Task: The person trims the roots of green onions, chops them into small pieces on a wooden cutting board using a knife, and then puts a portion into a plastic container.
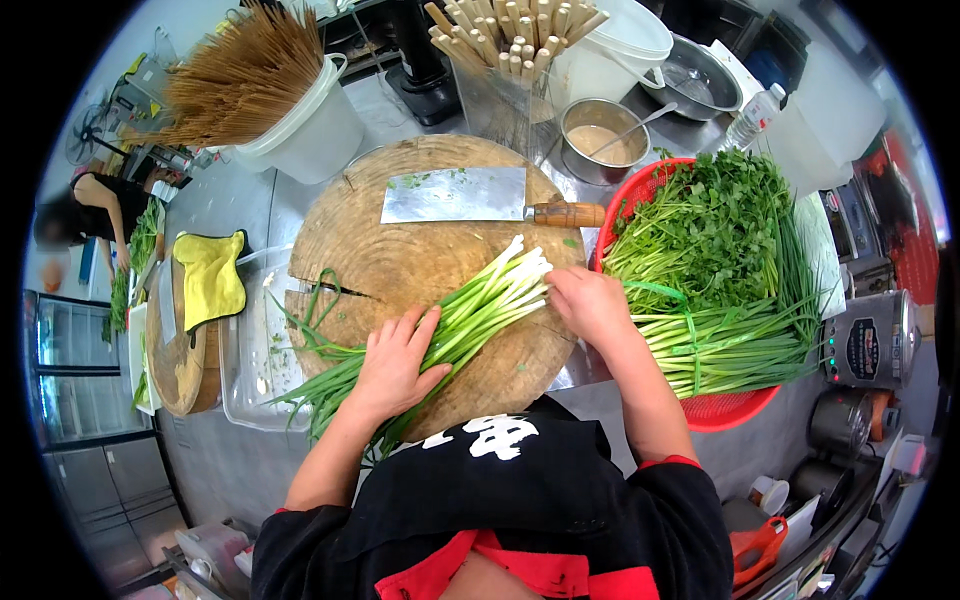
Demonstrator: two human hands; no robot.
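Note:
A loose bundle of spring onions [470, 315] lies slantwise across a round wooden chopping block [345, 225], white ends at the upper right and green leaves at the lower left. My left hand [397, 362] is closed over the green part, its thumb on the near side. At the white ends, my right hand [588, 303] has its fingertips pinched together on the stalks. Farther back on the block rests a cleaver [455, 195], its wooden handle [568, 214] pointing right and green bits stuck to the blade.
Right of the block, a red basket [735, 410] holds coriander [710, 215] and tied spring onions [700, 345]. Behind stand a tub of brown sticks [310, 125], a container of wooden rods [495, 105] and a sauce pot [600, 150]. A clear tray [250, 375] and yellow cloth [210, 275] are left; another person [97, 205] works beyond.

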